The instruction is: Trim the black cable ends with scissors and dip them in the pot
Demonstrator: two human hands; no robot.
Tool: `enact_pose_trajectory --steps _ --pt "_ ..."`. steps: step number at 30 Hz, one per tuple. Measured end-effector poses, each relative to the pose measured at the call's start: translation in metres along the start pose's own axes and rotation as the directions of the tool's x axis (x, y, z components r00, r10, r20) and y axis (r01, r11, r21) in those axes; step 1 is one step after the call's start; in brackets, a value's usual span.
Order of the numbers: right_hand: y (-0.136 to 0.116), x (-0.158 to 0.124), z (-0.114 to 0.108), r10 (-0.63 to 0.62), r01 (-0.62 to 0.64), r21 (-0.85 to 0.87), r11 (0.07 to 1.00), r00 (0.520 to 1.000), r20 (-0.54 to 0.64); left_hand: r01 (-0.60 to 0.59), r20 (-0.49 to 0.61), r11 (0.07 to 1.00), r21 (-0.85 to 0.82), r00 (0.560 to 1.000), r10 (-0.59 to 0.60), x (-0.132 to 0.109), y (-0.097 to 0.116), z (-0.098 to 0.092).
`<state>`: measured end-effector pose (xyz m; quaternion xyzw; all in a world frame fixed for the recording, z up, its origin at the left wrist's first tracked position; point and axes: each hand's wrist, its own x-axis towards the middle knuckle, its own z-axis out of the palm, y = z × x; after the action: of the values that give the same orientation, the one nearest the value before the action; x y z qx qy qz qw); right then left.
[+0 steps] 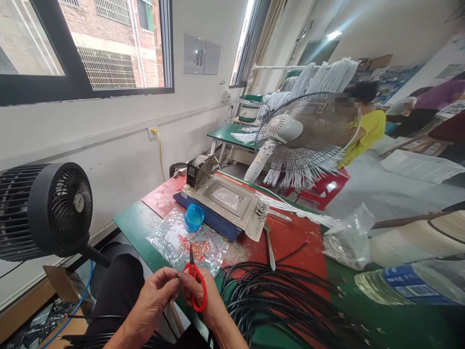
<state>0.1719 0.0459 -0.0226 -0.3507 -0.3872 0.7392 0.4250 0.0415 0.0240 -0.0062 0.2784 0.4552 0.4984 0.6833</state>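
Observation:
My right hand [205,293] is closed around a pair of red-handled scissors [199,288], its dark blades pointing up and away from me. Thumb and fingers of my left hand [158,291] are pinched together right beside it, the fingertips nearly meeting. Whatever small piece lies between them is too hidden to make out. Just beyond the scissor tips, a clear plastic bag [163,237] lies flat, with red and yellow scraps [196,248] strewn over it. A blue round tub [193,217] stands on its far part. Right of my hands is a bundle of black cables [269,295].
A blue-based machine [218,203] with a small fan [200,172] stands behind the bag. A metal-ended tool [271,252], a plastic bottle [410,283] and a bag of bits [345,245] lie rightward. Two fans [60,208] flank the table. A person in yellow [368,128] sits beyond.

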Motion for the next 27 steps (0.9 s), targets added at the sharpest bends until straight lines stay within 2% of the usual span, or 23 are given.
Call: enact_pose_trajectory --steps 7,13,17,21,23,25,27 --pt "0.003 0.002 -0.001 -0.043 0.041 -0.03 0.999 0.997 -0.066 0.046 0.06 0.997 -0.063 0.997 -0.042 -0.001 -0.004 -0.001" --pt "0.002 0.0 0.0 -0.012 0.01 -0.064 0.998 1.0 -0.027 0.074 0.013 0.989 -0.129 0.997 -0.073 0.0 -0.007 -0.002" --pt "0.001 0.0 -0.002 -0.069 0.054 -0.215 0.975 0.996 -0.063 0.107 -0.001 0.973 -0.206 0.994 -0.11 0.002 -0.011 -0.005" --pt "0.005 0.001 -0.005 -0.193 0.141 -0.455 0.879 0.979 -0.071 0.162 -0.018 0.944 -0.286 0.985 -0.174 0.003 -0.009 -0.007" --pt "0.008 0.002 -0.005 -0.236 0.164 -0.516 0.84 0.969 -0.077 0.155 -0.012 0.94 -0.305 0.986 -0.167 0.003 -0.006 -0.008" --pt "0.01 0.003 -0.002 -0.212 0.133 -0.465 0.875 0.97 -0.121 0.138 0.0 0.943 -0.302 0.99 -0.145 0.003 -0.002 -0.008" --pt "0.011 0.004 0.003 -0.123 0.069 -0.313 0.947 0.98 -0.158 0.111 0.011 0.952 -0.285 0.994 -0.113 0.001 0.0 -0.008"
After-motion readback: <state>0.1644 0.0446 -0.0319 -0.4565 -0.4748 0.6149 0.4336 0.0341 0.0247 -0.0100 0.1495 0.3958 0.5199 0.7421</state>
